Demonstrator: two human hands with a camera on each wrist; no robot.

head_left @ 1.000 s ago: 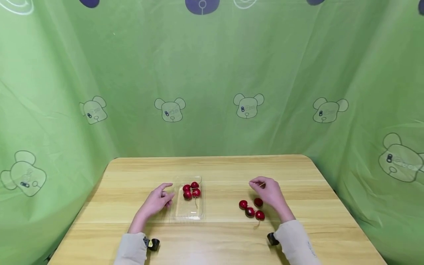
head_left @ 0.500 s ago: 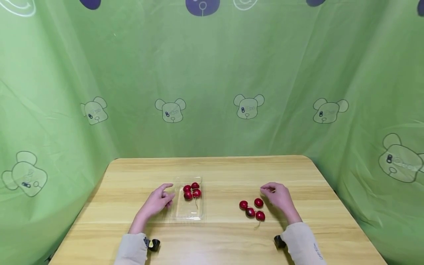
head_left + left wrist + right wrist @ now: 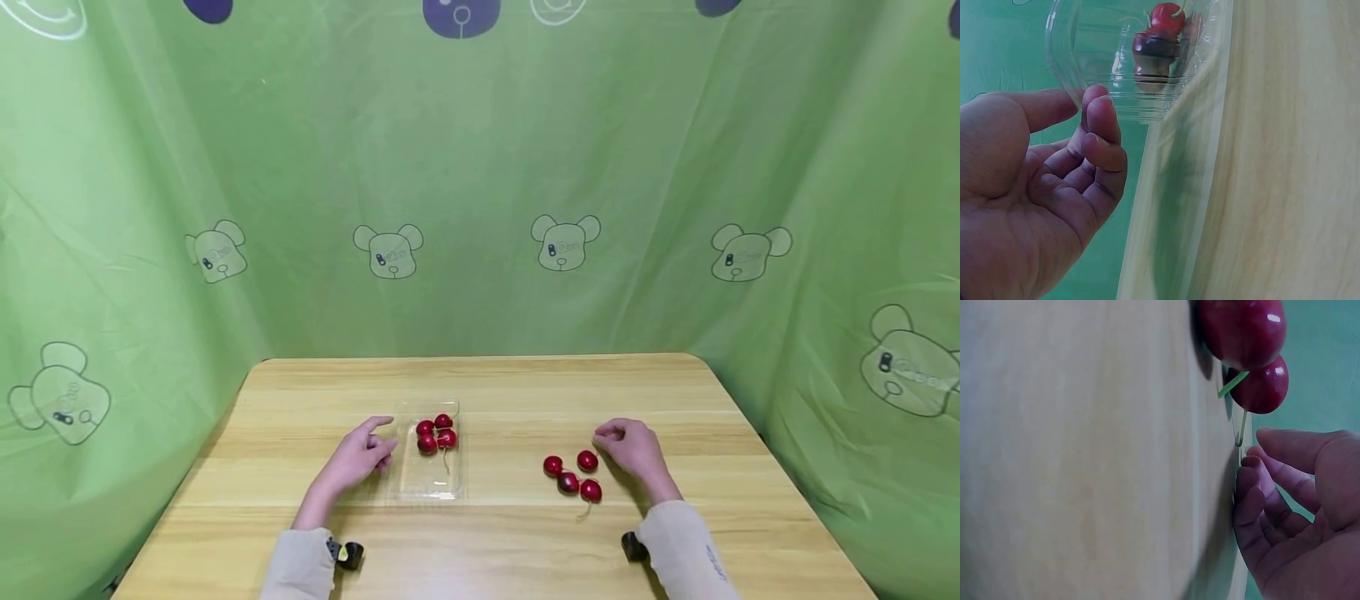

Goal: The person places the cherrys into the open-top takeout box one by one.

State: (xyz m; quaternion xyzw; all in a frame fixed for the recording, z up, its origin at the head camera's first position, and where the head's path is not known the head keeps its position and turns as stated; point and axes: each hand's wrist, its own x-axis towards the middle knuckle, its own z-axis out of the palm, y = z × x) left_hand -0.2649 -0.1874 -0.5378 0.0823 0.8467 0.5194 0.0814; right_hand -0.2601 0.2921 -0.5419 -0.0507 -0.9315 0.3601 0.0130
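Note:
A clear plastic box point(image 3: 424, 487) holding several red cherries point(image 3: 1167, 19) lies left of the table's middle. My left hand point(image 3: 358, 457) is at its left side, thumb and index finger pinching the rim in the left wrist view. Several more cherries point(image 3: 567, 482) with thin stems lie in a loose group on the right. Just beyond and right of the group's far cherry point(image 3: 587, 460) is my right hand point(image 3: 632, 450). In the right wrist view its thumb and bent fingers stand slightly apart near a cherry stem point(image 3: 1243, 428), holding nothing visible.
The wooden table point(image 3: 495, 554) has rounded far corners. A green curtain point(image 3: 480, 150) with bear-head prints surrounds its back and sides. A black wrist camera point(image 3: 634, 547) sits at the right sleeve, another wrist camera point(image 3: 349, 555) at the left.
My right hand has moved right and nearer to me, away from above the cherry group, then settled lower beside the far cherry. The left hand stays at the box.

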